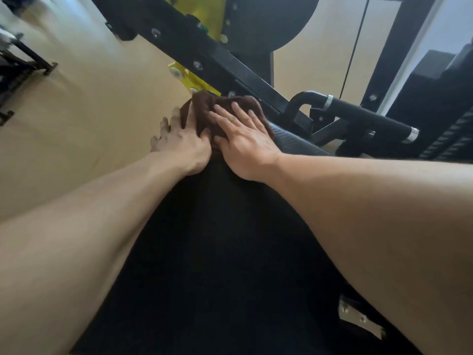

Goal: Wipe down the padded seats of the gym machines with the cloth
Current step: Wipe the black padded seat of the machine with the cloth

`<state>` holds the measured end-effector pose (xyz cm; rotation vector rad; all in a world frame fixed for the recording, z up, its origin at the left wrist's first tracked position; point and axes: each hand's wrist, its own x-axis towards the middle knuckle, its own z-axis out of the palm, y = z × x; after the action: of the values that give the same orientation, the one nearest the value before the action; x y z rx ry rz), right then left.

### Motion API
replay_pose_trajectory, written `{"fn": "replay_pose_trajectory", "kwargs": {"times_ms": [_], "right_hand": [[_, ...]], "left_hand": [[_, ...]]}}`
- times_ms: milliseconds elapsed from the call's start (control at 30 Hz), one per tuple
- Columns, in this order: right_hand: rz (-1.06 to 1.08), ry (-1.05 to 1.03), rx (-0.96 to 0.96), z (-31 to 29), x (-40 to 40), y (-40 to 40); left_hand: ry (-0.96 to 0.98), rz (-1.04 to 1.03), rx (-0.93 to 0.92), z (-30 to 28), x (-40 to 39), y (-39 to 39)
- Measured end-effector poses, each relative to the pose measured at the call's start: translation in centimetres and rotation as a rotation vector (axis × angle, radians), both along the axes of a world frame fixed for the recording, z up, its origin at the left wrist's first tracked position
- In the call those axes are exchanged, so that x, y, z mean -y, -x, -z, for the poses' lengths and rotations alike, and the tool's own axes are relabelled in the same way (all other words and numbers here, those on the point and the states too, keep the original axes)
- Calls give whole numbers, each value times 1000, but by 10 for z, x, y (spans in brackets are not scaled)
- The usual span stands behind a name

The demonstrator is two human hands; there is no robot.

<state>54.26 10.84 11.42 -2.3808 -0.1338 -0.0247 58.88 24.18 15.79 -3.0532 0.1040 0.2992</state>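
both forearms (128,239) reached over the black seat pad (217,252), right hand (245,144) flat and left hand (181,142) spread, pressing the brown cloth (217,108) at the far edge, where it looked liable to slide off.

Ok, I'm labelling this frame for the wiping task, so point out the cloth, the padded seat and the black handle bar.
cloth (204,108): head view, on its bunched brown top fold.
padded seat (217,239): head view, on the black pad between the forearms.
handle bar (371,117): head view, on its black foam grip.

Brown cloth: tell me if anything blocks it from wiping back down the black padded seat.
Nothing visible does. The brown cloth lies at the black padded seat's far end under both hands; only forearms hang above the pad.
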Motion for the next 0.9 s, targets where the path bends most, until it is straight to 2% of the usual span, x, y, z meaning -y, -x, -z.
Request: {"fn": "replay_pose_trajectory", "kwargs": {"times_ms": [233,433,667,900], "right_hand": [[178,31,-98,18,32,37],[390,-20,-177,39,47,115],[561,-84,-173,52,22,191],[695,-167,-154,55,-39,277]], "left_hand": [[-132,294,12,9,37,15],[-127,544,-34,30,68,66],[-114,716,-48,48,58,132],[-36,849,-97,56,14,208]]}}
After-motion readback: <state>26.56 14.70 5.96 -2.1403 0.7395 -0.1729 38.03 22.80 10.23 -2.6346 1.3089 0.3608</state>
